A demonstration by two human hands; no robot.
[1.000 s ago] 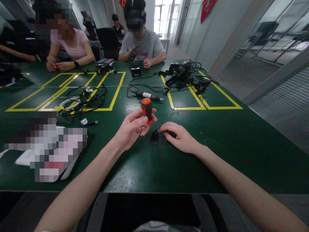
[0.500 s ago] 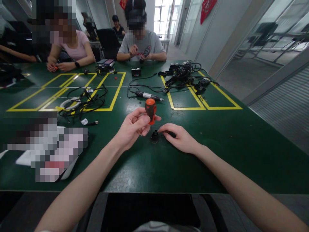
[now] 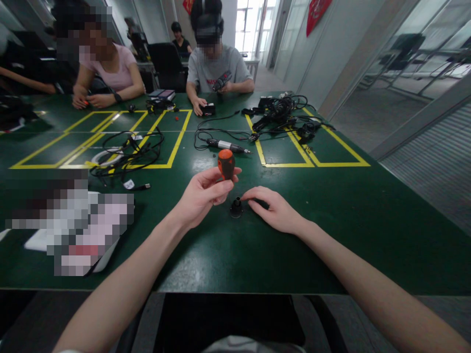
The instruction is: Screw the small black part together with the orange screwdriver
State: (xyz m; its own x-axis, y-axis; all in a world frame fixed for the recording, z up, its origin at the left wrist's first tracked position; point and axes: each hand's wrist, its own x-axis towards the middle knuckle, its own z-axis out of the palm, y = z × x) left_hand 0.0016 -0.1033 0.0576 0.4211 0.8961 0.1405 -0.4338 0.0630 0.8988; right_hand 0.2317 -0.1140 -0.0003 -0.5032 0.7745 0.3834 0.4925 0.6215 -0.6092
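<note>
A stubby screwdriver [image 3: 225, 164] with an orange and dark grey handle stands upright between the thumb and fingers of my left hand [image 3: 200, 196]. Its shaft is hidden behind my fingers. Just below and right of it, a small black flared part [image 3: 236, 209] with a narrow neck sits on the green table. My right hand [image 3: 272, 208] rests on the table to the right of this part, thumb and forefinger apart. The forefinger's tip is right by the neck; whether it touches I cannot tell.
Beyond my hands lies a corded electric screwdriver [image 3: 226, 145]. Tangled cables [image 3: 277, 115] lie at the back right and more cables [image 3: 128, 149] at the left. A phone-like slab [image 3: 97, 235] is front left. Across the table a co-worker [image 3: 221, 73] holds a power tool [image 3: 222, 82].
The screwdriver has tilted and shifted slightly left in my left hand. My right hand stays put. Across the table, the co-worker's hand has moved from the power tool to a small black box.
</note>
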